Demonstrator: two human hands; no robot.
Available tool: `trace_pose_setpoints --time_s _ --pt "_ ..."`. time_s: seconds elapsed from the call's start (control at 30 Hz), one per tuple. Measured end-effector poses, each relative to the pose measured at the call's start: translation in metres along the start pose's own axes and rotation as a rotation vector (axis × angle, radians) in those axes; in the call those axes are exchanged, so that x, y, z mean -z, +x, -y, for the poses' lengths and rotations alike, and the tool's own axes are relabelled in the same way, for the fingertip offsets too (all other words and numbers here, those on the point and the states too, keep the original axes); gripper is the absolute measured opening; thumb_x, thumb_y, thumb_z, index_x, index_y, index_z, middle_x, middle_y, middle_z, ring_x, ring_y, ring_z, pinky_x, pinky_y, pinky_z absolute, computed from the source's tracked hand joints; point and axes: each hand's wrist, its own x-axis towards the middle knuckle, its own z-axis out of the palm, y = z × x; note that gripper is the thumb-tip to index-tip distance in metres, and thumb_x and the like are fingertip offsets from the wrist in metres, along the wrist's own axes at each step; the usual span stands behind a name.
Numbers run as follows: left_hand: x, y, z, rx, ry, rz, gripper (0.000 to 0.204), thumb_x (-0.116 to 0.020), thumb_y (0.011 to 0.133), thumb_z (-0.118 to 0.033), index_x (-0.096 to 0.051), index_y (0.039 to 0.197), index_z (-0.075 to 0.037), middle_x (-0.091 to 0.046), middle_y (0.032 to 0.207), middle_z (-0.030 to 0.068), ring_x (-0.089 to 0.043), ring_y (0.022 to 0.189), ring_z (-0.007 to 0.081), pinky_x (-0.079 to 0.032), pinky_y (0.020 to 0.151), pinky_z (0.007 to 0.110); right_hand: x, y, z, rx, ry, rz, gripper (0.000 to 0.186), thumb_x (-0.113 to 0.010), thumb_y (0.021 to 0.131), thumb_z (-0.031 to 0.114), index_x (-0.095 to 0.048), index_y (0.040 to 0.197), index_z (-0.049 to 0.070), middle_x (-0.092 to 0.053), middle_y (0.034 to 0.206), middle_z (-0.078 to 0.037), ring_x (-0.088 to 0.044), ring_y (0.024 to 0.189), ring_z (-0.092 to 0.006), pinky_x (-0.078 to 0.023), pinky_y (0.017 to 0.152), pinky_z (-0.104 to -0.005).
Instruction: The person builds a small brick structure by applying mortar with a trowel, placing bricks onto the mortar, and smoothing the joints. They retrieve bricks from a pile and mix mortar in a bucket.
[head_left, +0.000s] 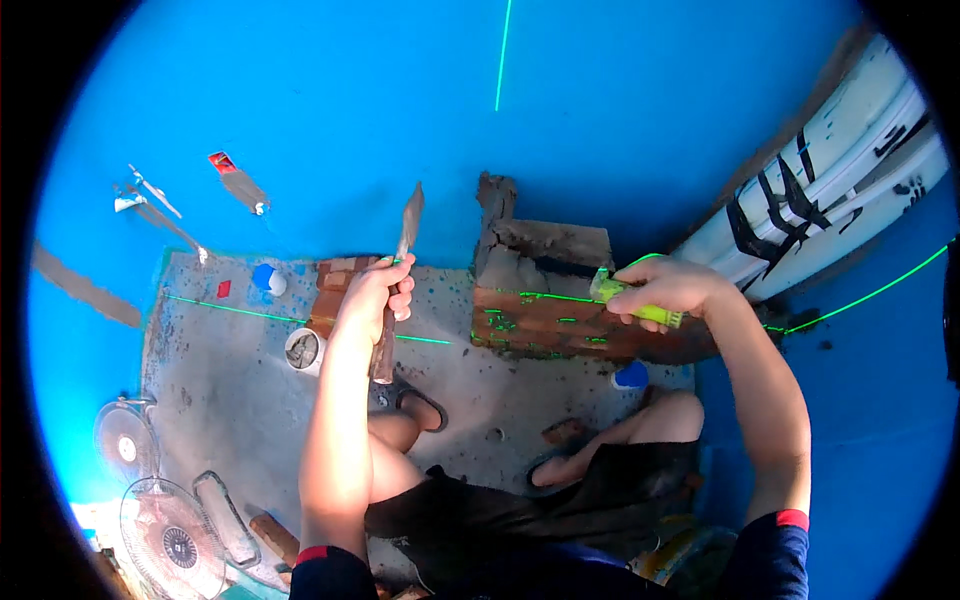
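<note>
My left hand (382, 292) is closed around the handle of a trowel (411, 215), its narrow grey blade pointing up and away from me. My right hand (672, 288) grips a short yellow-green tool (645, 308) whose exact kind I cannot make out. That tool is held over the right part of a low brick wall (545, 318), and I cannot tell whether the two touch. Grey mortar (508, 268) covers the wall's left end, where a narrow piece rises against the blue wall. Green laser lines run across the bricks, the floor and the blue wall.
A white bucket of mortar (303, 350) stands left of my left forearm, near stacked bricks (338, 282). White pipes with black tape (790, 205) run up the right corner. Two fans (178, 545) stand at lower left. Blue-and-white round objects (630, 376) lie on the floor.
</note>
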Motion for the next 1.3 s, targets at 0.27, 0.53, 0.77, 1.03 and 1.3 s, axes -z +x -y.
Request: trace_pose_setpoints --time_s 0.27,0.53,0.77,1.03,1.3 --pt "0.005 -0.005 0.002 -0.005 -0.003 -0.025 0.02 -0.052 0.095 -0.014 -0.054 0.112 -0.006 -0.048 0.068 -0.0025 -0.039 0.047 0.005 -0.03 0.041 0.022 0.022 -0.056 0.001 0.017 -0.074 -0.036 0.033 -0.068 0.084 0.035 -0.062 0.093 0.003 -0.062 0.078 -0.003 -0.057 0.056 -0.0111 -0.044 0.05 -0.0264" --pt "0.006 -0.002 0.003 -0.001 -0.027 0.006 0.017 -0.054 0.095 -0.015 -0.053 0.11 -0.005 -0.049 0.069 -0.0006 -0.04 0.047 0.0064 -0.03 0.043 0.025 0.018 -0.106 -0.02 -0.137 -0.419 -0.254 0.034 -0.071 0.08 0.033 -0.065 0.098 0.004 -0.066 0.079 -0.011 -0.065 0.066 -0.0177 -0.05 0.058 -0.0326" --pt "0.002 -0.008 0.004 -0.006 0.004 -0.004 0.018 -0.053 0.096 -0.016 -0.053 0.11 -0.006 -0.049 0.069 -0.0009 -0.039 0.047 0.006 -0.03 0.044 0.025 -0.023 -0.087 -0.094 -0.251 -1.138 -0.591 0.038 -0.069 0.077 0.029 -0.062 0.106 0.005 -0.067 0.097 -0.019 -0.065 0.093 -0.0349 -0.053 0.078 -0.0441" --pt "0.002 -0.009 0.004 -0.014 0.014 0.002 0.019 -0.054 0.095 -0.016 -0.053 0.111 -0.006 -0.049 0.069 -0.0009 -0.039 0.047 0.0058 -0.03 0.043 0.024 -0.006 -0.083 -0.126 -0.471 -1.198 -0.692 0.044 -0.068 0.08 0.026 -0.056 0.117 0.007 -0.066 0.1 -0.019 -0.065 0.089 -0.0369 -0.053 0.077 -0.0452" --pt "0.002 -0.003 0.002 -0.044 0.11 -0.025 0.023 -0.056 0.093 -0.017 -0.056 0.113 -0.006 -0.049 0.067 -0.0022 -0.038 0.047 0.0051 -0.03 0.042 0.023 -0.047 -0.132 -0.142 0.054 -0.551 -0.998 0.045 -0.073 0.079 0.025 -0.059 0.116 0.003 -0.065 0.096 -0.018 -0.065 0.085 -0.0312 -0.05 0.072 -0.0409"
